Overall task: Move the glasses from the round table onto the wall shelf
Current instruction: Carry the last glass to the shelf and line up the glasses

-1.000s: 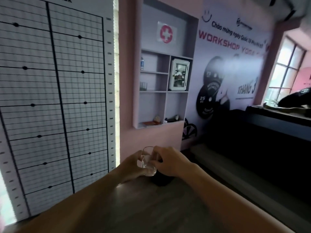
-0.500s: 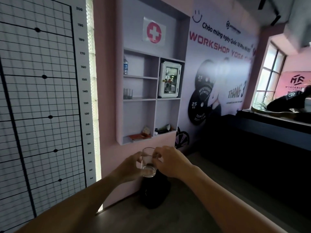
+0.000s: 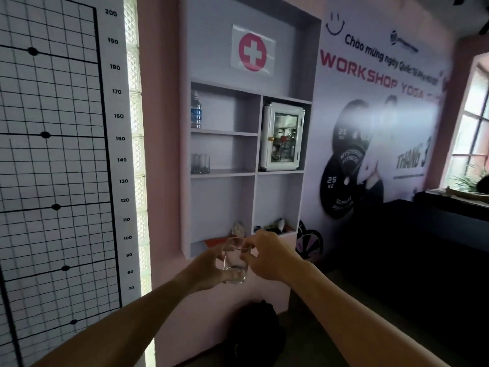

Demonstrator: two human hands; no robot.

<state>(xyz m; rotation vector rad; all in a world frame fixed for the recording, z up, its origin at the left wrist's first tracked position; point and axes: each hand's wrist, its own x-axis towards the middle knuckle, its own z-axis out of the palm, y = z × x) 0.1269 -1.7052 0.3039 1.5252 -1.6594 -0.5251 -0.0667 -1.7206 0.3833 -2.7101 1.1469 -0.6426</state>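
A clear drinking glass point(image 3: 234, 260) is held upright in the air in front of the wall shelf point(image 3: 223, 174), below its lowest compartment. My left hand point(image 3: 209, 270) wraps the glass from the left and under its base. My right hand point(image 3: 267, 256) pinches its rim and right side with the fingertips. Two more clear glasses point(image 3: 200, 163) stand at the left end of the shelf's middle-left compartment. The round table is out of view.
A water bottle point(image 3: 196, 109) stands in the top-left compartment and a white glass-door cabinet point(image 3: 283, 136) in the top-right. Small items lie on the bottom shelf. A black bag point(image 3: 254, 332) sits on the floor below. A dark counter point(image 3: 434, 229) runs along the right.
The view has closed in on the shelf and turned left. Both hands have carried the glass up and forward toward the wall; the table has dropped out of sight.
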